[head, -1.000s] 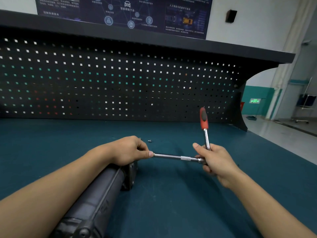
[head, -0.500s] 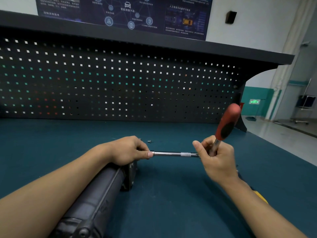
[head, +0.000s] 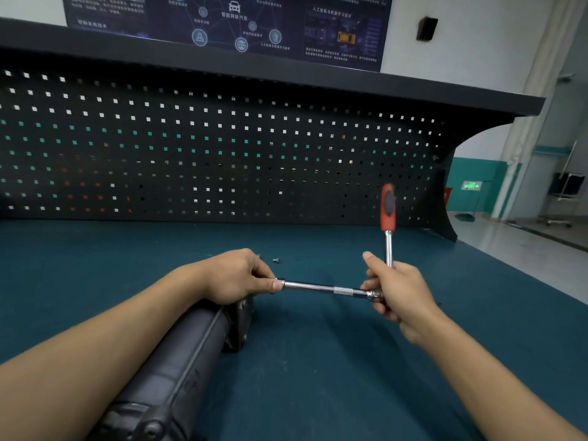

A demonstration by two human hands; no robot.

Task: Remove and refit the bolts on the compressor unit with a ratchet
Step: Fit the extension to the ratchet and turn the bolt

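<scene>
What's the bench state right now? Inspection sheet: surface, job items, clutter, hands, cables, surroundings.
Surface: teal bench mat, no spills seen.
Job's things: black compressor unit lies on the mat. The ratchet has its red handle upright. The extension bar runs level from the ratchet's head to the unit's end.
Clutter: one loose bolt on the mat behind the hands.
Hands: left hand pinches the extension bar's far end at the unit. Right hand grips the ratchet near its head.
Cables: nothing seen.
Surroundings: black pegboard with no tools hung, poster above it, green exit sign at right.
</scene>
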